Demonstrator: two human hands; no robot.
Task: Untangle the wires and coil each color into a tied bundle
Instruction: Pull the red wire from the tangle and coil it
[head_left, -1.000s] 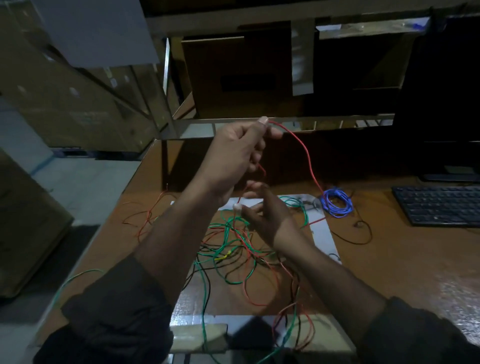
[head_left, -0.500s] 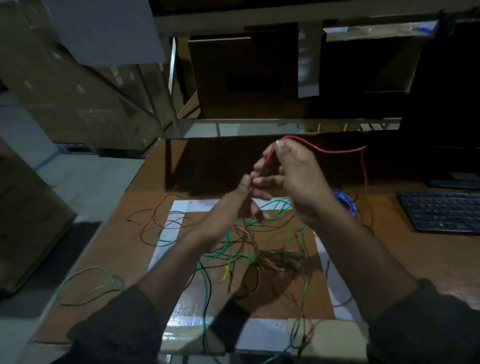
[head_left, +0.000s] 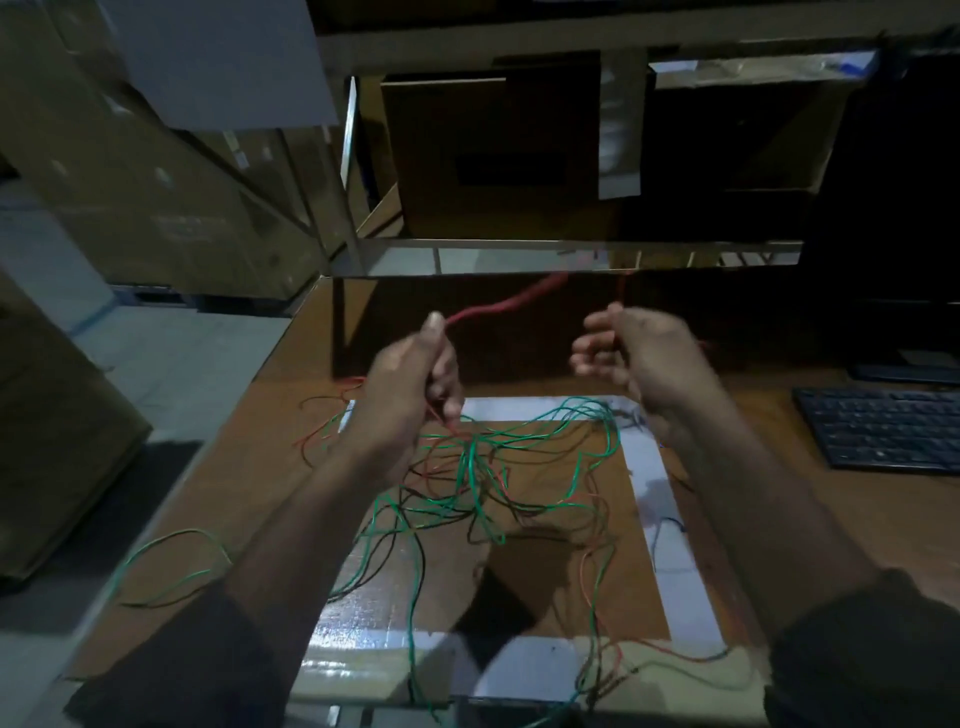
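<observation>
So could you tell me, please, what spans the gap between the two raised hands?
In the head view, a blurred red wire arcs from the left hand toward the right hand; nothing else sits between them.

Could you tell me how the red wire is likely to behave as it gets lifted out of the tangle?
The red wire sags in a curve above the left hand, so it is probably floppy and light. It runs into the tangled wires, so it may snag or drag them.

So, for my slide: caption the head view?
Left hand pinches thin red wire, right hand raised above tangled green wires.
</observation>
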